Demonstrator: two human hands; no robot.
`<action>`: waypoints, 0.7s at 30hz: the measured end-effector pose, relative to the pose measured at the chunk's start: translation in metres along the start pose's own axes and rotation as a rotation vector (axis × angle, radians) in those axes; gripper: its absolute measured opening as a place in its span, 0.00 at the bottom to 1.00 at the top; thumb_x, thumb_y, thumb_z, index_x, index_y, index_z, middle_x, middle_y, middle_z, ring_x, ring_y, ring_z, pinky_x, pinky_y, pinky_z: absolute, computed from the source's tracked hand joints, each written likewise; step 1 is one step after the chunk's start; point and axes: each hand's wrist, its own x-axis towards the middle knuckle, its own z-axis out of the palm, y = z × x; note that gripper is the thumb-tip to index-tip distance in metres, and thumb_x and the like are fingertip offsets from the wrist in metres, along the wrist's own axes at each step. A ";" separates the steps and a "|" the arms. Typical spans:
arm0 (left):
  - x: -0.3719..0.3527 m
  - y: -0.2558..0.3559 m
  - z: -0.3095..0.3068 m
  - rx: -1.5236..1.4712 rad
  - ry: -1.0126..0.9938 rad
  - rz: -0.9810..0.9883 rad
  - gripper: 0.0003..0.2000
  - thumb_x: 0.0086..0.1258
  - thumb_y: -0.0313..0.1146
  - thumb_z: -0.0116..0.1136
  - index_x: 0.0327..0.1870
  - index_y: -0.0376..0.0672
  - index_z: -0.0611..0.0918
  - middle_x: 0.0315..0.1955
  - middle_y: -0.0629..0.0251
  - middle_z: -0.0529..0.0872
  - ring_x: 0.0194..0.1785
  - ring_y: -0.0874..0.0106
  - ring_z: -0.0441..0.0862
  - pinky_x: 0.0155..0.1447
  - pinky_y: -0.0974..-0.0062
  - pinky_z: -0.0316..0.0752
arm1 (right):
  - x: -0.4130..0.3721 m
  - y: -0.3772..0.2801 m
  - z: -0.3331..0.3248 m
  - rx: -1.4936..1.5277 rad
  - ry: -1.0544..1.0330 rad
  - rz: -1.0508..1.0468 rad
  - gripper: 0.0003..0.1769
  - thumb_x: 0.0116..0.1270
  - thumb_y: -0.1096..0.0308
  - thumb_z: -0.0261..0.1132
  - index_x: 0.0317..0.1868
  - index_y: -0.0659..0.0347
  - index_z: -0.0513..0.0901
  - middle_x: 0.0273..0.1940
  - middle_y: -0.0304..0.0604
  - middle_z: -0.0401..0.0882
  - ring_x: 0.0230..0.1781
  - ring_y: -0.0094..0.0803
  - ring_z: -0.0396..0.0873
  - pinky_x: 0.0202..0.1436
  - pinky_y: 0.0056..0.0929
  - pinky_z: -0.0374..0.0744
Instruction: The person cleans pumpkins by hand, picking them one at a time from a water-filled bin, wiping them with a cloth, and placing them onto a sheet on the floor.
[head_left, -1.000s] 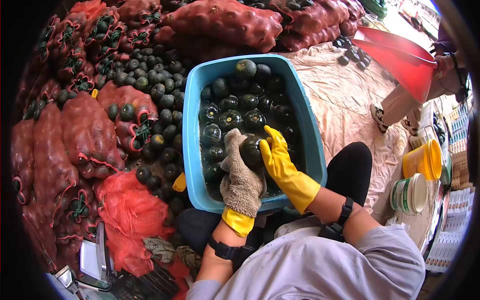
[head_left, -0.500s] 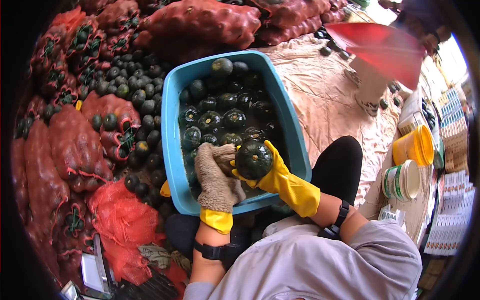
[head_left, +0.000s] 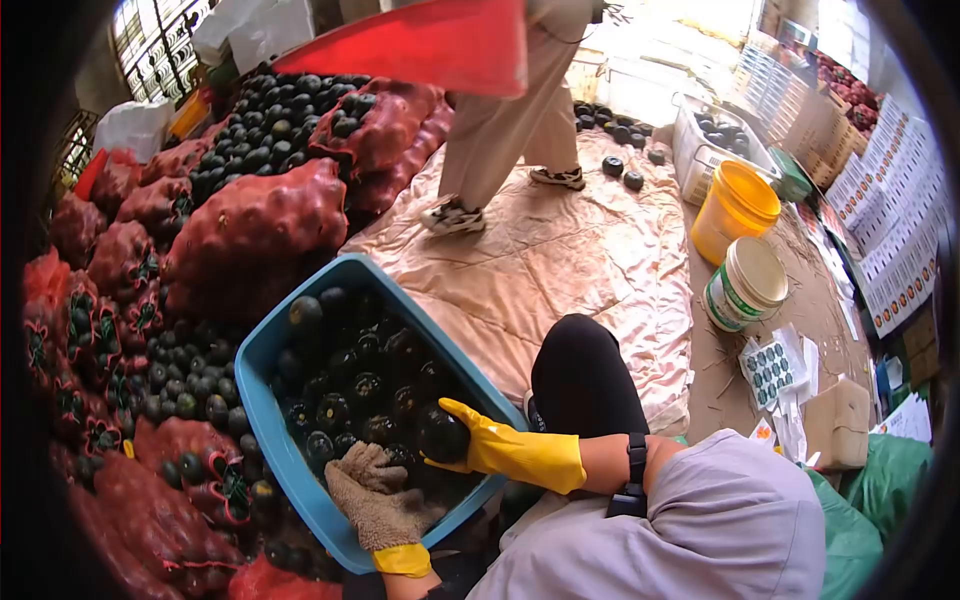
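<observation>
My right hand (head_left: 500, 446), in a yellow rubber glove, grips a round dark green pumpkin (head_left: 441, 434) over the right side of a blue tub (head_left: 262, 395). My left hand (head_left: 378, 498) wears a fuzzy brown glove (head_left: 390, 515) over a yellow one. It is apart from the held pumpkin, low over the tub's near end, its fingers spread and nothing visible in them. Several wet pumpkins (head_left: 333, 411) lie in dark water in the tub, some partly under the surface.
Red mesh sacks (head_left: 255, 225) and loose pumpkins (head_left: 180, 375) crowd the left. A person (head_left: 500, 130) with a red basin (head_left: 430, 45) stands on the pinkish cloth (head_left: 600, 290) ahead. At right are a yellow bucket (head_left: 735, 210), a white bucket (head_left: 745, 285) and a label sheet (head_left: 768, 375).
My view has swung right and up. My left hand has drawn away from the held pumpkin, which stays in my right hand. The person with the red basin has moved left across the cloth.
</observation>
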 end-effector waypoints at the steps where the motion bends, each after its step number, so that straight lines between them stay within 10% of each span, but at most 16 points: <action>1: 0.001 -0.004 -0.001 -0.014 0.011 0.013 0.22 0.81 0.54 0.44 0.49 0.47 0.85 0.36 0.68 0.86 0.29 0.72 0.77 0.34 0.74 0.76 | -0.009 -0.002 0.004 0.005 0.011 -0.074 0.26 0.64 0.57 0.83 0.60 0.51 0.85 0.55 0.47 0.88 0.58 0.52 0.86 0.60 0.69 0.87; 7: 0.033 -0.010 -0.017 -0.085 -0.226 -0.141 0.13 0.80 0.44 0.45 0.46 0.48 0.80 0.37 0.72 0.81 0.35 0.75 0.76 0.47 0.74 0.76 | -0.070 -0.076 0.025 -0.134 -0.096 -0.187 0.27 0.61 0.53 0.86 0.55 0.51 0.85 0.49 0.48 0.88 0.51 0.51 0.88 0.55 0.73 0.87; 11: 0.015 0.021 -0.017 -0.194 -0.613 -0.345 0.13 0.79 0.28 0.36 0.32 0.50 0.72 0.25 0.75 0.71 0.30 0.77 0.69 0.39 0.77 0.67 | -0.077 -0.216 0.083 -0.036 -0.090 -0.829 0.28 0.64 0.43 0.82 0.55 0.48 0.84 0.55 0.47 0.87 0.51 0.45 0.89 0.60 0.62 0.88; 15: 0.004 0.006 0.001 0.032 -0.230 -0.073 0.10 0.77 0.29 0.35 0.31 0.52 0.65 0.25 0.74 0.62 0.28 0.75 0.62 0.35 0.76 0.63 | -0.077 -0.286 0.131 -0.195 -0.737 -1.150 0.30 0.80 0.59 0.70 0.75 0.55 0.72 0.73 0.46 0.74 0.71 0.43 0.77 0.76 0.44 0.79; 19: 0.019 -0.023 -0.006 0.295 -0.119 0.235 0.08 0.76 0.30 0.37 0.32 0.50 0.67 0.26 0.74 0.64 0.29 0.75 0.65 0.36 0.76 0.66 | -0.009 -0.156 0.094 -1.262 -0.639 -0.817 0.21 0.83 0.54 0.67 0.65 0.57 0.83 0.57 0.37 0.86 0.56 0.28 0.83 0.63 0.30 0.81; 21: 0.030 -0.030 -0.018 0.455 -0.149 0.371 0.07 0.75 0.30 0.38 0.33 0.49 0.68 0.26 0.73 0.66 0.29 0.75 0.67 0.37 0.76 0.68 | -0.055 -0.070 0.070 -2.133 -0.484 -0.789 0.30 0.75 0.47 0.70 0.69 0.58 0.82 0.60 0.47 0.86 0.60 0.39 0.85 0.66 0.37 0.81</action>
